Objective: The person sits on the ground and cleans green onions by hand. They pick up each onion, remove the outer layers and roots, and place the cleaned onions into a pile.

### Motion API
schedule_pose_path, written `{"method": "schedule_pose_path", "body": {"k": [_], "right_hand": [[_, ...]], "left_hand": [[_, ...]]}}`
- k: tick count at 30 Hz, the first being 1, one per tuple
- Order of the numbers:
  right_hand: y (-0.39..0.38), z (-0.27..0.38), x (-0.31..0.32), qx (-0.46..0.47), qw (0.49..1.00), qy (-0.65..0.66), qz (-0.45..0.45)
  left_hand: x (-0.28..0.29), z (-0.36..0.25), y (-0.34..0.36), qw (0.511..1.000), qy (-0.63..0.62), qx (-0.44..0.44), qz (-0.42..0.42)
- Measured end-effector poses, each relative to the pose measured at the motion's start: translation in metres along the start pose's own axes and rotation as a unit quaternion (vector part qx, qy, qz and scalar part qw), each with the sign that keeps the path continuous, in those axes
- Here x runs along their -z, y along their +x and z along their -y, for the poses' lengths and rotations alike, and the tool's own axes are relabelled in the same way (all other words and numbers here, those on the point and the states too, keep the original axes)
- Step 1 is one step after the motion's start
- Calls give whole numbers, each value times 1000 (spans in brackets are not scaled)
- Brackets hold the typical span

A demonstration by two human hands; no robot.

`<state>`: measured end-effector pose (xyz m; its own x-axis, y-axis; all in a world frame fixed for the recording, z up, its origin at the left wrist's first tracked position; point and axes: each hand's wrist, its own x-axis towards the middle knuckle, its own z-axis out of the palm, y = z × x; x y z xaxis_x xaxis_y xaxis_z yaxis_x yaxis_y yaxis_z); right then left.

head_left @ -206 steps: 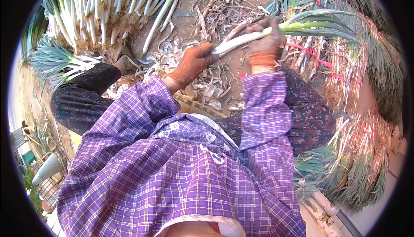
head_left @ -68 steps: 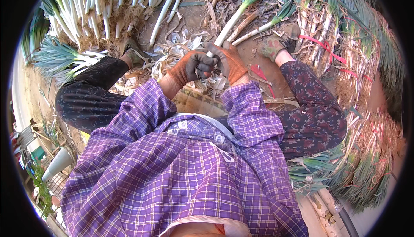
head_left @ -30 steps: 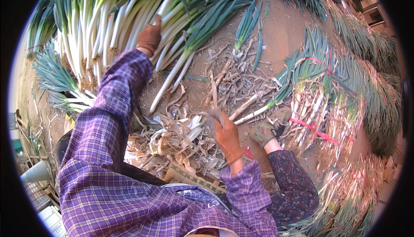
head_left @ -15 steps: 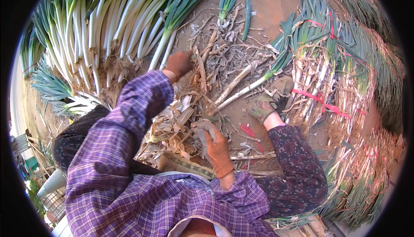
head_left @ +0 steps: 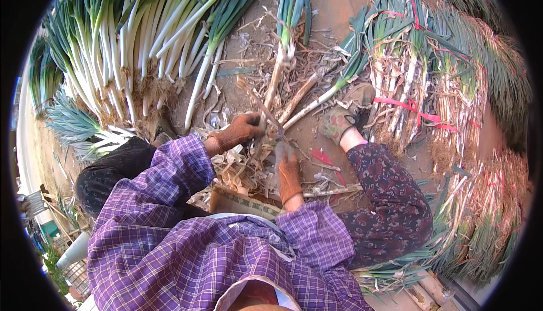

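Observation:
My left hand (head_left: pixel 238 131), in a rust-brown work glove, is closed at the lower end of a green onion (head_left: pixel 276 76). The onion's brownish, dry-skinned stalk runs away from me to a green top. My right hand (head_left: pixel 287 169), in an orange glove with grey fingers, is just right of it, fingers drawn together and pointing away from me. A thin brown strip (head_left: pixel 260 104) slants across the stalk down to the right fingertips; what they hold there is unclear. Another green onion (head_left: pixel 325 105) and a brown stalk (head_left: pixel 300 97) lie just beyond.
Stripped white-stemmed green onions (head_left: pixel 136 45) are heaped at the far left. Bundles tied with red ribbon (head_left: pixel 421 116) line the right side. Dry husks (head_left: pixel 240 166) cover the ground between my legs, by a low patterned seat edge (head_left: pixel 243 202). My shoe (head_left: pixel 342 119) is beside the bundles.
My left hand has come back from the far-left heap to the onion's lower end. My right hand has reached slightly forward, its fingers now near the brown strip. The view has shifted a little.

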<state>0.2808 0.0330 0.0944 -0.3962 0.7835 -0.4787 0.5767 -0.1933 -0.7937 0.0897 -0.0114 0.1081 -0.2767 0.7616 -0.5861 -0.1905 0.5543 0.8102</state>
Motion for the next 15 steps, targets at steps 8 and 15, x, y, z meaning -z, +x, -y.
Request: {"method": "schedule_pose_path", "body": {"k": [8,15], "right_hand": [[-30,11,-11,-134,910,336,202],[-64,29,-25,67,984,-124,110]], "left_hand": [[34,-4,24,992,41,68,101],[11,-36,100,932,270,-160,-180]]}}
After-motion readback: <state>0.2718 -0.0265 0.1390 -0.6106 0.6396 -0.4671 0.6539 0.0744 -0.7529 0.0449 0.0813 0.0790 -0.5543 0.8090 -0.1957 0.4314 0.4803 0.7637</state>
